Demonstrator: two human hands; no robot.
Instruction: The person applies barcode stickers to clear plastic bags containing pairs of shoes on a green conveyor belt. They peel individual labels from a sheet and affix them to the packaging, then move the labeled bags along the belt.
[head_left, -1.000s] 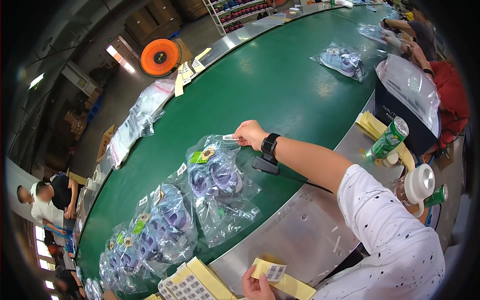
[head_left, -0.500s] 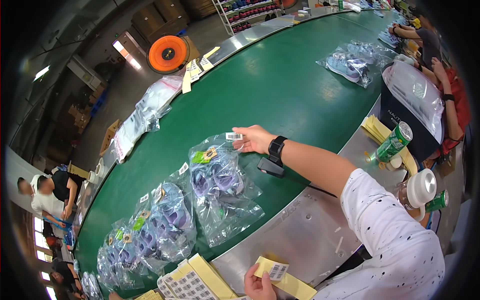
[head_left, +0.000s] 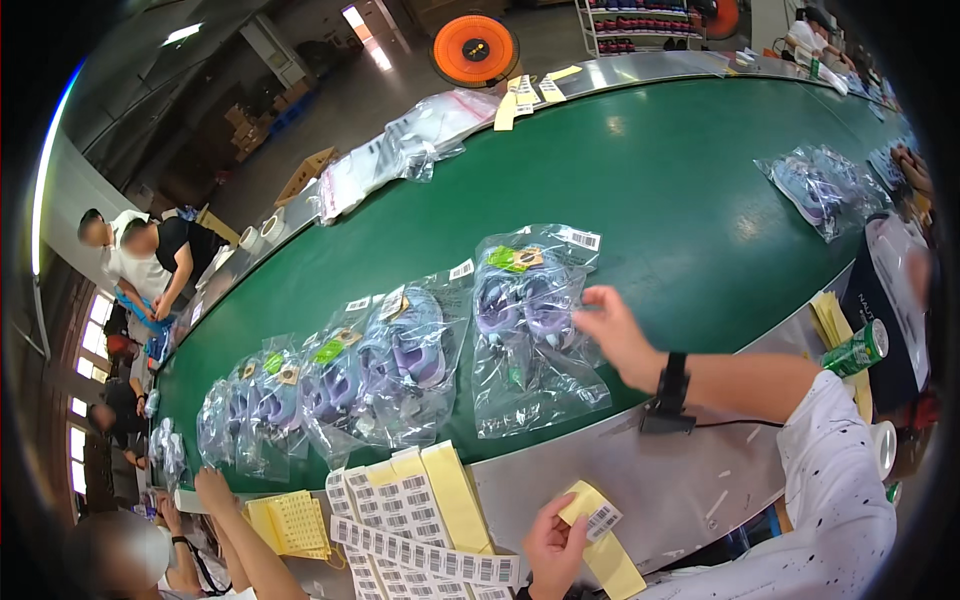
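Green tabletop (head_left: 680,200) fills the middle of the head view, with a bare metal edge (head_left: 660,470) along its near side. On the green lies a clear bag (head_left: 530,395) with a pair of pale blue shoes (head_left: 497,312) inside; a green tag (head_left: 507,259) sits at their upper end, and a white barcode label (head_left: 583,239) marks the bag's upper right corner. The right hand (head_left: 622,340), a black band (head_left: 674,376) round its wrist, is at the bag's right side. Its grip is spread, thumb and forefinger apart; whether the fingertips touch the plastic I cannot tell. The left hand (head_left: 557,548) is over the metal edge, its grip pinching a yellow strip (head_left: 617,568) that bears another barcode label. Just left of this hand lie barcode sheets (head_left: 405,505), a narrow row of labels across them. Beyond these, more bagged shoes (head_left: 415,350) line up toward the left, where another person's arm (head_left: 240,535) reaches in. A green can (head_left: 855,348) leans in view at the right.
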